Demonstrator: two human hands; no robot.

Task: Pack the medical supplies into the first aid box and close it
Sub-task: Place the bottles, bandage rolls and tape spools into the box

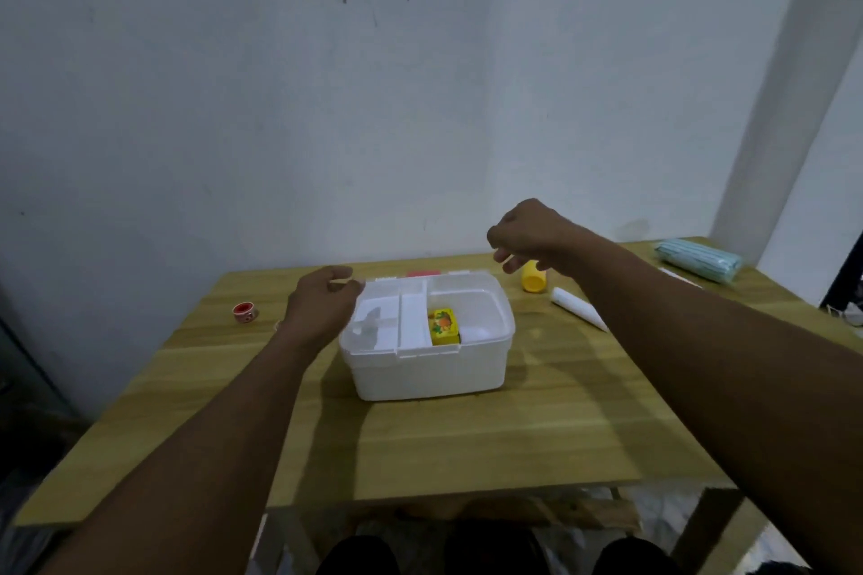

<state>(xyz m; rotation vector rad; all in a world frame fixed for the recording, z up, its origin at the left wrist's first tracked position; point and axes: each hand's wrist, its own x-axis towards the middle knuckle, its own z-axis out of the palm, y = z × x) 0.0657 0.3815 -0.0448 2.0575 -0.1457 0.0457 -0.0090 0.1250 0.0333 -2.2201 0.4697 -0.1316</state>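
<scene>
A white first aid box (427, 371) stands open in the middle of the wooden table (513, 434). Inside it sit a white tray (413, 320) and a small yellow packet (444, 327). My left hand (322, 306) hovers at the box's left rim, its fingers curled; whether it grips the tray I cannot tell. My right hand (530, 236) hangs above the table behind the box's right end, loosely curled and holding nothing, just over a yellow bottle (534, 279). A white tube (579, 308) lies to the right of the box. A small red-topped jar (244, 310) stands at the left.
A pack of light blue face masks (699, 259) lies at the table's far right corner. Something red (422, 273) shows behind the box, mostly hidden. A pale wall stands close behind the table. My knees show below the front edge.
</scene>
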